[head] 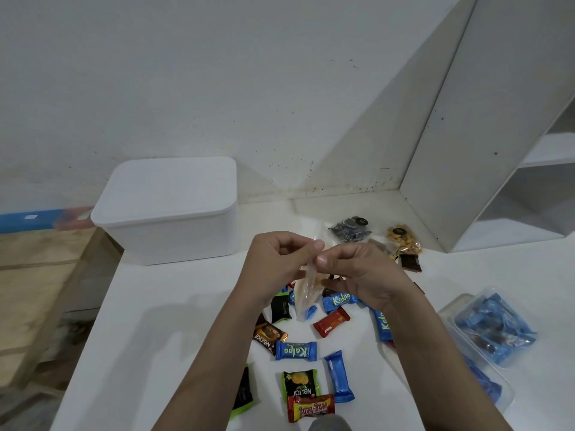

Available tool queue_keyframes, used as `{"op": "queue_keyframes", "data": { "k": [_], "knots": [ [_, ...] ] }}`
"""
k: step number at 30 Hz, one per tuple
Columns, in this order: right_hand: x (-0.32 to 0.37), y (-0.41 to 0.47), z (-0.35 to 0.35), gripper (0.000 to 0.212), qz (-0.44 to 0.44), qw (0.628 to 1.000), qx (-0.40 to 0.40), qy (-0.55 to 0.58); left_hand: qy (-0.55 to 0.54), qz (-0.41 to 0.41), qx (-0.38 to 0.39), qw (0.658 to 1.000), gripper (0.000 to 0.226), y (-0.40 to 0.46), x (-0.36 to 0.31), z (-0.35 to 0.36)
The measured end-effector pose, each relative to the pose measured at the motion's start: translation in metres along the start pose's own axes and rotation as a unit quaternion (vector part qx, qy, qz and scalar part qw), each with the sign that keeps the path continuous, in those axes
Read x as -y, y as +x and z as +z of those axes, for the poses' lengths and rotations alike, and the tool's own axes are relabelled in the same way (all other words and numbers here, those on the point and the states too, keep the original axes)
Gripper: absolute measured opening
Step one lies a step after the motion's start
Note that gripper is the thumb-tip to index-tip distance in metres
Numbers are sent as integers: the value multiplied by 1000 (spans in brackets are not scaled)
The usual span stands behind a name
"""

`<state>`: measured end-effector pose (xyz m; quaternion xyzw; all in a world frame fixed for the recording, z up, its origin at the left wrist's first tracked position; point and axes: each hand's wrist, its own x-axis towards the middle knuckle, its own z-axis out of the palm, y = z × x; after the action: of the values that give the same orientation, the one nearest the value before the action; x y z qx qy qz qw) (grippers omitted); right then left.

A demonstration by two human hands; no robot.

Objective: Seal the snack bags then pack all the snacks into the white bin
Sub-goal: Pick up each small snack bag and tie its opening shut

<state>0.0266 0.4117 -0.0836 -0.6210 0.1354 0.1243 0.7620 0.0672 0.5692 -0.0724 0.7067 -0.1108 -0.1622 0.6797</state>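
A: Nearest the camera, what lies on the counter (pixel 149 337)?

B: Loose wrapped snacks: a red and yellow Beng-Beng bar (pixel 311 408), a green Nextar pack (pixel 299 384) touching it, a plain blue bar (pixel 339 377) just beside those, then a blue Kalpa bar (pixel 296 351) and a brown Nextar pack (pixel 268 335).

A: And to the right?

B: A clear plastic tray (pixel 485 331) holding blue wrapped pieces, well apart from the loose pile.

A: The hands?

B: Both are raised above the pile. The left hand (pixel 273 265) and right hand (pixel 361 275) meet at the top edge of a clear snack bag (pixel 306 290), each grip pinched together on that edge, thumbs nearly touching. The bag hangs down between the wrists, lower end near a red bar (pixel 331 321).

A: Farther back?

B: Two small clear bags lie flat: one of dark pieces (pixel 350 228), one of golden pieces (pixel 403 239), side by side. The white bin (pixel 168 213) stands at the counter's far left with its lid on, against the wall (pixel 217 88). White shelves (pixel 529 181) stand at the right.
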Motion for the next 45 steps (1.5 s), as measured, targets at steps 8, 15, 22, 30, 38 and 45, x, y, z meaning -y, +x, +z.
{"op": "queue_keyframes", "data": {
  "k": [8,15,22,30,38,45],
  "knots": [
    [3,-2,4,19,-25,999,6,20,-41,-6,-25,999,9,3,3,-9],
    [6,-4,5,25,-62,995,-29,-67,31,1,7,999,30,-1,-9,-10],
    [6,-6,11,9,-91,988,-51,-117,79,10,-12,997,9,3,-5,-12],
    [1,0,9,10,-108,994,3,-18,-10,-26,20,999,14,0,-5,-16],
    [-3,3,15,11,-191,972,-61,-123,-57,-53,-56,995,14,9,-2,-8],
    [-29,8,4,126,-211,878,-71,-424,-239,-74,-128,960,17,24,-9,-6]
  ]
}}
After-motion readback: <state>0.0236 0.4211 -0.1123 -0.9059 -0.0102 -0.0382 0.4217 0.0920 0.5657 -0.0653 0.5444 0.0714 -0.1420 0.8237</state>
